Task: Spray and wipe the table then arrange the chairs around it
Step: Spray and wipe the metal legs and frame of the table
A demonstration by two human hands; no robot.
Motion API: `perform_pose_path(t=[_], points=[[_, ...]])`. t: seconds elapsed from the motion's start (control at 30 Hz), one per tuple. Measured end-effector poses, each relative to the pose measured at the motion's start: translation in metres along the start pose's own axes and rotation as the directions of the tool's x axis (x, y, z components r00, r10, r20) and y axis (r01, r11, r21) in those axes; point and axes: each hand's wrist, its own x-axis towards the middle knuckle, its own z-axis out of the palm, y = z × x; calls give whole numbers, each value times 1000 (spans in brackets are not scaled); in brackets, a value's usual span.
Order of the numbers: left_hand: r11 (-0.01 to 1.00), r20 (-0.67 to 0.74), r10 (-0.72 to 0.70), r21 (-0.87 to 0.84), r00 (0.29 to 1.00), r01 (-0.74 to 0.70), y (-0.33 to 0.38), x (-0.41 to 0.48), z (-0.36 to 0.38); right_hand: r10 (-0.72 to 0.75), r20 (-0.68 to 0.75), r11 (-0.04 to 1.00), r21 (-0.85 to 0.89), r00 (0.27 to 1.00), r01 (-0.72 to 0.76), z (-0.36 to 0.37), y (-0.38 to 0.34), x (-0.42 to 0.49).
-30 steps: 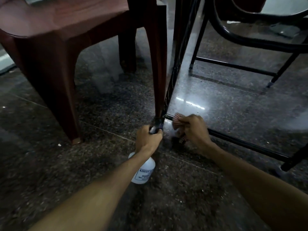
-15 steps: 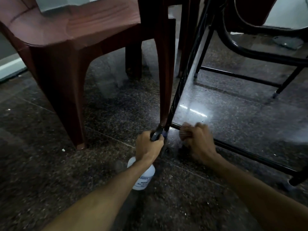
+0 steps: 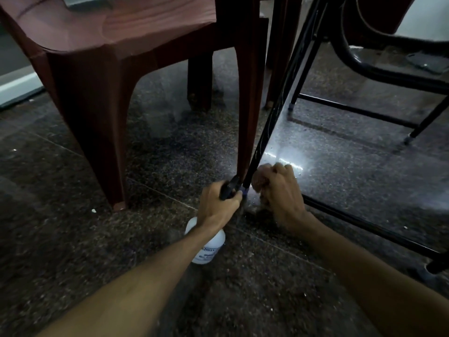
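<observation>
I am low to the floor, beside the black metal table leg [image 3: 279, 103]. My left hand [image 3: 217, 207] grips the dark trigger head of a white spray bottle [image 3: 207, 246], whose body hangs below my wrist. My right hand [image 3: 281, 190] is curled round a small reddish cloth [image 3: 258, 180] and holds it against the foot of the table leg, where the low black crossbar [image 3: 359, 226] meets it. The brown plastic chair [image 3: 116, 45] stands at the left, one of its legs touching the table leg.
A black metal-framed chair [image 3: 379, 69] stands at the right rear, its rails low over the dark speckled floor [image 3: 73, 239]. A bright light reflection lies on the floor behind my right hand. A pale skirting strip [image 3: 14, 86] runs at the far left.
The view has dropped and moved closer to the table leg's foot. My right hand with the cloth has shifted slightly along the foot; my left hand keeps its grip on the bottle.
</observation>
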Motion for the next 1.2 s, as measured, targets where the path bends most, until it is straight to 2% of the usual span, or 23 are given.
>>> perform_pose_path(t=[0.07,0.1,0.17,0.23,0.3,0.37,0.4,0.47,0.57,0.63,0.7,0.77,0.93,1.07,1.2], points=[[1000,-12,10,12,1000,-10,-3,0,1,-6,-37,998,54,999,8,4,-3,8],[1000,-17,10,15,1000,-10,-2,-1,2,-22,18,998,64,1000,21,9,-3,6],[1000,-26,-4,6,1000,5,2,-3,2,-111,118,993,-24,987,114,13,-2,-7],[1000,-37,-23,-19,999,22,6,-2,3,-76,117,995,-51,990,82,3,5,-10],[999,-45,-30,-41,999,28,8,1,5,-10,-41,999,-40,999,8,-14,6,-9],[999,-60,-25,-42,998,22,11,3,5,-66,-258,998,-4,964,68,-26,-2,-1],[999,-69,-18,-38,997,15,14,3,6,-118,-304,993,-19,945,118,-29,-6,6],[999,-84,1,-40,996,-4,17,5,6,-198,-239,979,-89,951,182,-23,-11,15],[998,-119,28,-57,993,-35,26,6,1,-182,-1,976,-122,983,180,-6,-3,13],[995,-124,65,-68,990,-73,34,8,-3,-109,-11,992,-70,994,108,-5,6,7],[989,-112,96,-102,989,-108,44,8,-8,21,-125,998,67,992,-12,-29,6,7],[981,-109,126,-133,986,-140,61,7,-16,102,-256,982,182,961,-56,-69,1,12],[934,-130,244,-234,961,-269,122,8,-35,181,-486,935,356,855,4,-157,-18,19],[874,-143,327,-331,934,-356,176,10,-47,238,-548,925,379,801,-16,-203,-23,29],[842,-150,388,-343,909,-416,208,14,-53,177,-578,948,317,796,19,-225,-26,44]])
